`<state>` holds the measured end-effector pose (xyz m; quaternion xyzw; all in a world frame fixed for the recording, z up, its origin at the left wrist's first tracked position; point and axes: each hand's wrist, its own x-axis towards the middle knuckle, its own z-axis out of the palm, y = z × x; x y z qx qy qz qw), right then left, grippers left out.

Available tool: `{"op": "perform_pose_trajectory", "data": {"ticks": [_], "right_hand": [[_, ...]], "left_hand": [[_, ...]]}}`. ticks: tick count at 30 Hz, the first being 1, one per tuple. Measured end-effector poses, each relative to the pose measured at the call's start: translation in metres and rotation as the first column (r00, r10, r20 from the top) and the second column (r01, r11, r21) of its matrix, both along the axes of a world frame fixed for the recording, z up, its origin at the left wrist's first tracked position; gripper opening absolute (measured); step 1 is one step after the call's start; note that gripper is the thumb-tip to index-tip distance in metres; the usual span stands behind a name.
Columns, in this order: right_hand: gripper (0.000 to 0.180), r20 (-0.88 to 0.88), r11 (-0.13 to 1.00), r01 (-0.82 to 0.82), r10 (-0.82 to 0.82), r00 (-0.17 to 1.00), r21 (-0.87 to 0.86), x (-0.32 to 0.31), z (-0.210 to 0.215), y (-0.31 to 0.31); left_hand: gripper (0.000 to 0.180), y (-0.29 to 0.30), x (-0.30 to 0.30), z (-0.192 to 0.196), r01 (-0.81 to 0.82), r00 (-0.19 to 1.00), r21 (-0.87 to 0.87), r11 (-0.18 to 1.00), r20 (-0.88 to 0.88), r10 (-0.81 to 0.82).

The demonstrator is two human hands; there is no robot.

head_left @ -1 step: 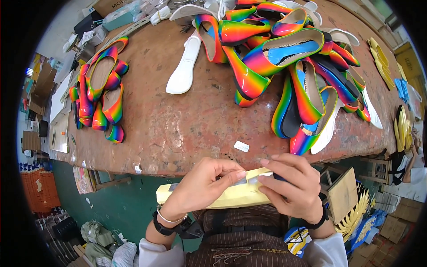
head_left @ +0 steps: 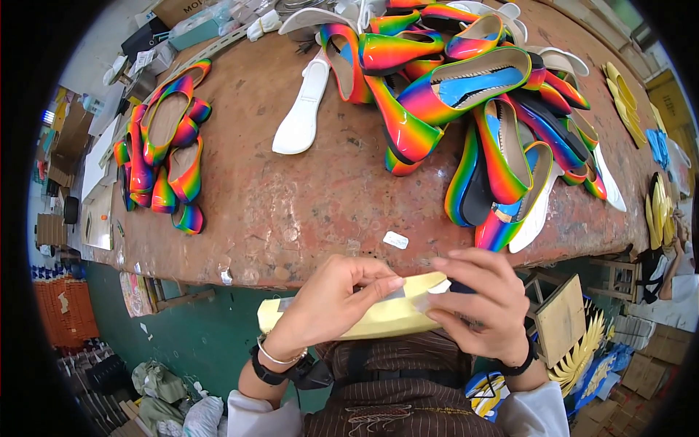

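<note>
Above my lap, a pale yellow shoe-shaped piece (head_left: 378,320) lies crosswise. My left hand (head_left: 331,302) is closed over its middle, thumb pressed on a greyish strip at the upper edge. At the piece's right end is my right hand (head_left: 480,302), its fingers bent around a small white tab (head_left: 439,288) pinched by the thumb. The fingers hide part of that end. Just beyond the hands, a small white label (head_left: 395,239) lies on the worn brown table (head_left: 255,218).
Glossy rainbow-coloured flat shoes (head_left: 466,87) are heaped at the far right, with white insoles (head_left: 298,109) among and beside them. A smaller rainbow pile (head_left: 167,138) is at the left. Yellow shoes (head_left: 622,102) line the right edge. A wooden stool (head_left: 559,317) stands right of me.
My right hand has shifted slightly right, and the white tab in its fingers shows more clearly. My left hand stays on the yellow piece.
</note>
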<state>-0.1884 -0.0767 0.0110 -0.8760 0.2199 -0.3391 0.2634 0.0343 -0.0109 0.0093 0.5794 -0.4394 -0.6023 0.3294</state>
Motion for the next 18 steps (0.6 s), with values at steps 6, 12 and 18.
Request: {"op": "perform_pose_trajectory", "data": {"ticks": [6,12,18], "right_hand": [[0.063,-0.017,0.989,0.144,-0.145,0.989,-0.040,0.020,-0.018,0.009],[0.051,-0.016,0.964,0.204,-0.209,0.978,-0.168,0.028,-0.038,0.008],[0.048,-0.043,0.962,0.128,-0.142,0.989,-0.241,0.025,-0.042,0.011]], "left_hand": [[0.039,-0.015,-0.003,-0.015,0.016,0.928,0.009,1.000,0.372,-0.018],[0.022,-0.016,0.004,-0.014,0.022,1.000,0.081,0.997,-0.022,-0.020],[0.036,-0.017,0.012,-0.018,0.114,0.974,0.112,0.987,-0.209,-0.089]]}}
